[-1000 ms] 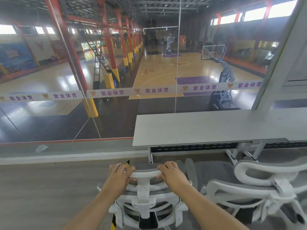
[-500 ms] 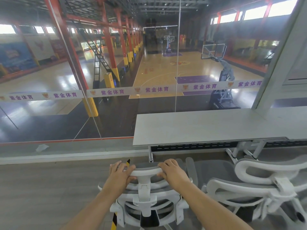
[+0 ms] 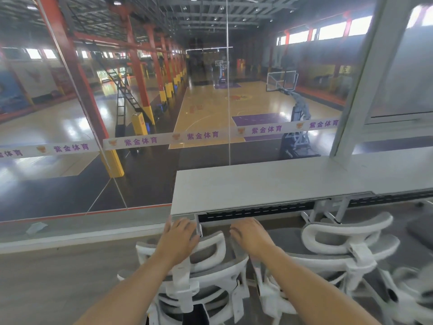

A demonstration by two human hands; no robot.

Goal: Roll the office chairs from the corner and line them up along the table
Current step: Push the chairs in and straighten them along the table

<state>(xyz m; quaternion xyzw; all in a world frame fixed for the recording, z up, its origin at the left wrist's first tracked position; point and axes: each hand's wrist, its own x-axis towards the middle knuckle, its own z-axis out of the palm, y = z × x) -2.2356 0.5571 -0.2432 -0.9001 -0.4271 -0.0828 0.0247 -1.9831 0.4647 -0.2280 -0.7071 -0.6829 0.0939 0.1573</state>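
Note:
A white-framed office chair with grey mesh (image 3: 206, 287) stands right in front of me, its headrest (image 3: 212, 245) close under the left end of the long grey table (image 3: 269, 184). My left hand (image 3: 179, 238) lies over the left end of the headrest with its fingers curled round it. Just beyond the headrest's right end is my right hand (image 3: 251, 235), fingers loosely bent, with nothing seen in it. A second chair of the same kind (image 3: 346, 245) is parked at the table to the right, and a third (image 3: 412, 285) shows blurred at the right edge.
A glass wall (image 3: 140, 113) with a printed band runs behind the table, a basketball hall below it. A white pillar (image 3: 365, 78) rises from the table's right part. Table legs (image 3: 328, 212) stand under the top. Wood-look floor (image 3: 58, 277) lies to my left.
The chair has rolled forward toward the table's left end and I have followed it. My right hand has come off the headrest's right end; my left hand stays on it.

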